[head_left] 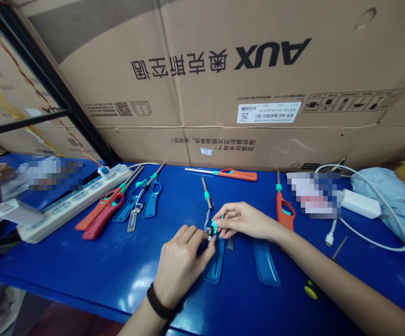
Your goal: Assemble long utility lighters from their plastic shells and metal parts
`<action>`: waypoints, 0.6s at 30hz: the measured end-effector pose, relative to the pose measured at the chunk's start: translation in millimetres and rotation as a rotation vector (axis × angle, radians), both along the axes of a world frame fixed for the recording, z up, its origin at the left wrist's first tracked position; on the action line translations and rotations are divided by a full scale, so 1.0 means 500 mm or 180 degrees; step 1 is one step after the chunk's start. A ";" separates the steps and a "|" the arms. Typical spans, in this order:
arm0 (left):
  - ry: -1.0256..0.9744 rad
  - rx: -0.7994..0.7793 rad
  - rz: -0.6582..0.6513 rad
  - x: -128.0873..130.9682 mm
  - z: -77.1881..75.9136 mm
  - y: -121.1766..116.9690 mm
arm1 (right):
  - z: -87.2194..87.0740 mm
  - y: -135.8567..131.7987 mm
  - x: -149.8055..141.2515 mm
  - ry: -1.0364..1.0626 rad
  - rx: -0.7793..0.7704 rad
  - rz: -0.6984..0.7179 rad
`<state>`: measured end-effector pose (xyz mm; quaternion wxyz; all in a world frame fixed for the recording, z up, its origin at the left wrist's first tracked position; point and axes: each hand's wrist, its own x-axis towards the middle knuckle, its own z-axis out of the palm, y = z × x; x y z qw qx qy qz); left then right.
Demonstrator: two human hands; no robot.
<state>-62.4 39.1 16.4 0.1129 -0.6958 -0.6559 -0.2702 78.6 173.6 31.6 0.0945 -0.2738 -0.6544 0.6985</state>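
Nearby, lighters (241,175), power strip (71,202); left hand (179,256), right hand (246,220), narrow grip on wired parts (214,226).
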 end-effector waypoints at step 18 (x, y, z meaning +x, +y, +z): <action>-0.2939 -0.1121 0.0183 -0.006 0.049 0.040 | 0.046 0.019 0.014 0.0099 -0.0020 -0.0855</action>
